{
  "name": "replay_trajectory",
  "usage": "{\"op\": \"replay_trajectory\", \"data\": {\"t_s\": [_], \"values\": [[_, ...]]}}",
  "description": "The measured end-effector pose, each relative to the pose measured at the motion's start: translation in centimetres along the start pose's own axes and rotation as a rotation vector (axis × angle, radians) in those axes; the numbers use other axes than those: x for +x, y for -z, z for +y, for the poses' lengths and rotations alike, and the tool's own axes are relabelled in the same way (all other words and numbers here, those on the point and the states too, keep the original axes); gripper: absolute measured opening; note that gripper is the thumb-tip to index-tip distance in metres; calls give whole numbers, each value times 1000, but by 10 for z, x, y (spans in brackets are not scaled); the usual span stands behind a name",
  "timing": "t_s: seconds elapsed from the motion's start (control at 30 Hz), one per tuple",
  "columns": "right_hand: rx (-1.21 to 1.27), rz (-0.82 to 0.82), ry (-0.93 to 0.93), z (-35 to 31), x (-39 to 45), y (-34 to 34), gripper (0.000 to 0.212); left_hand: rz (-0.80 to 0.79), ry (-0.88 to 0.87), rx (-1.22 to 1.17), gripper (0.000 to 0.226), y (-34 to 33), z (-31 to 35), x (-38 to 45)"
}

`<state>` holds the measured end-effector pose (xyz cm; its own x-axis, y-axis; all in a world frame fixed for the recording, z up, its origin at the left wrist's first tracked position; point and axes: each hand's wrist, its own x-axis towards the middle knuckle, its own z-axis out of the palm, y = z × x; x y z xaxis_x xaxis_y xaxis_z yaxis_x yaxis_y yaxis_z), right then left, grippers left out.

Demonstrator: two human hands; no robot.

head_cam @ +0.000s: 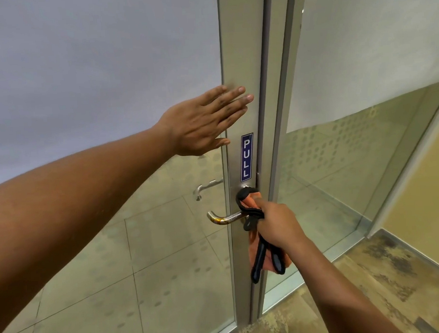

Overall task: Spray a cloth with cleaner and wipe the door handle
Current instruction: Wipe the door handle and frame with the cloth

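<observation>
My right hand point(276, 225) grips an orange cloth with black edging point(261, 255) and presses it against the base of the metal lever door handle point(222, 218), where the handle meets the door frame. The free end of the handle sticks out to the left, uncovered. The cloth's loose end hangs down below my fist. My left hand point(204, 121) lies flat, fingers spread, against the glass and the metal door frame point(243, 52) above the handle. No spray bottle is in view.
A blue PULL sign point(247, 156) is fixed on the frame just above the handle. A second lever handle point(207, 188) shows through the glass on the far side. A fixed glass panel point(339, 161) stands to the right, a worn floor point(369, 273) below.
</observation>
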<state>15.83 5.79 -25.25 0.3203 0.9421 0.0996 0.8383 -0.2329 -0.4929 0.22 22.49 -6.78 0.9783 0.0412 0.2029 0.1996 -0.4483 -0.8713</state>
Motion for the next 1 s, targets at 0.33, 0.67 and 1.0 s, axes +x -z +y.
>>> {"op": "replay_trajectory", "data": {"t_s": [0.33, 0.67, 1.0], "values": [[74, -55, 47, -35, -21, -15, 62, 5, 8, -6, 77, -3, 0, 0], [367, -168, 108, -84, -40, -45, 55, 11, 15, -11, 76, -5, 1, 0], [452, 30, 169, -51, 3, 38, 56, 15, 3, -9, 75, -4, 1, 0]]}}
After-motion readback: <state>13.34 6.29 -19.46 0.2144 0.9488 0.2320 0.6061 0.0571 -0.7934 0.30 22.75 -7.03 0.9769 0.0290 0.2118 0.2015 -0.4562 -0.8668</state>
